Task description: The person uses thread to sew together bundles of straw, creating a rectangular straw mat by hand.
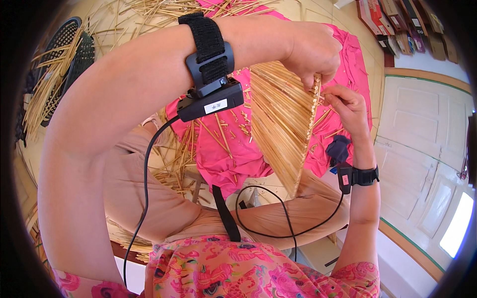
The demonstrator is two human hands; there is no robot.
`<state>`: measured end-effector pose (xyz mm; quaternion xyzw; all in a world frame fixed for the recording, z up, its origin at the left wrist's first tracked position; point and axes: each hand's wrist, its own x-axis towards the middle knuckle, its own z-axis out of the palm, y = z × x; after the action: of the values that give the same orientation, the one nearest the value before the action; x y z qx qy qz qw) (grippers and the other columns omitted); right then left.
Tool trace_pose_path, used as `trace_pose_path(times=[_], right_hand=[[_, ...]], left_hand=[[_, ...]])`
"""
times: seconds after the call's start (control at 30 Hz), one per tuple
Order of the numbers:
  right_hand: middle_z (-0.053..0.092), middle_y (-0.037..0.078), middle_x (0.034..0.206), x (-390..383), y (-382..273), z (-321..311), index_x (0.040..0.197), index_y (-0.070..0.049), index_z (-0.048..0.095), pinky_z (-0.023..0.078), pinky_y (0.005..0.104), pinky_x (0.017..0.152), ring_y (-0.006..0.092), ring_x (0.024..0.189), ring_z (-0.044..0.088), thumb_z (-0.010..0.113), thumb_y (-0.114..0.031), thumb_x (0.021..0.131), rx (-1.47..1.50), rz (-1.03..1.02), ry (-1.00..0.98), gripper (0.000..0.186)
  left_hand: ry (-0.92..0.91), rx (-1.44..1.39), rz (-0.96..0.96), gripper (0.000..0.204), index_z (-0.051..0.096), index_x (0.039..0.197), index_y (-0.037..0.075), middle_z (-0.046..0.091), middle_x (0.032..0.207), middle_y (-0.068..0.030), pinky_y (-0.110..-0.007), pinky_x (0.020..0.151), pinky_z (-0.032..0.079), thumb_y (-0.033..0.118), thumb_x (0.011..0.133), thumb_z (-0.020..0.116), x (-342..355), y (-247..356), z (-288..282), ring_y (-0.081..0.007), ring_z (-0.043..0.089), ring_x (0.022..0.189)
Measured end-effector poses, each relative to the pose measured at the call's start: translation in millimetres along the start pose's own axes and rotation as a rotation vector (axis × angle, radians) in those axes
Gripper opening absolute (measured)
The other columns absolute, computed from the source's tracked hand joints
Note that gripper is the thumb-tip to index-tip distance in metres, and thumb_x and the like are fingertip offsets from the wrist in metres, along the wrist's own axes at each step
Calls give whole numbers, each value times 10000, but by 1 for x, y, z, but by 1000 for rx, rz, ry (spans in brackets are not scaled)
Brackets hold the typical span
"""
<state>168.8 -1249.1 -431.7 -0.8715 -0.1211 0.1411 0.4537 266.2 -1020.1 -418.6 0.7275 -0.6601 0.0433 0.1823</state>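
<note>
A panel of pale yellow straw stalks (279, 116) laid side by side stands tilted above my lap, its row of cut stalk ends facing right. My left hand (318, 53) reaches across from the left and is closed on the panel's far upper corner. Close by, my right hand (350, 105) has thumb and forefinger pinched together at the cut ends, just below the left hand. Whatever lies between those fingertips is too small to make out. Black straps with small boxes sit on both wrists, and a black cable (147, 193) hangs from the left one.
Bright pink cloth (231, 166) with straw scraps spreads below the panel. Loose stalks (166, 154) litter the floor. A dark plastic basket (62, 39) with straw stands far left. Boxes (397, 22) are stacked far right, above a white cabinet (405, 129). The cable loops over my lap.
</note>
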Motion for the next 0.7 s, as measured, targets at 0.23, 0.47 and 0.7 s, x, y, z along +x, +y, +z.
trace_pose_path(times=[0.23,0.47,0.7], right_hand=[[659,78,844,-3,-2,-1,979,42,667,505,247,664,126,742,625,576,64,846,-22,-13,-29,163],[647,80,798,-1,-15,0,974,40,669,503,246,649,132,710,624,570,78,832,-142,-102,-71,177],[661,81,827,-5,-7,1,960,36,673,500,243,647,118,723,624,605,65,826,-52,-46,-9,152]], left_hand=[[45,-3,18,175,734,744,201,613,676,3,-395,727,443,282,596,777,2,1,5,-217,566,878],[-3,-15,-12,170,731,733,190,604,649,-14,-397,678,465,267,588,777,6,6,2,-230,577,835],[-46,18,-32,201,737,776,193,626,701,7,-403,759,447,262,593,782,7,12,-3,-213,575,857]])
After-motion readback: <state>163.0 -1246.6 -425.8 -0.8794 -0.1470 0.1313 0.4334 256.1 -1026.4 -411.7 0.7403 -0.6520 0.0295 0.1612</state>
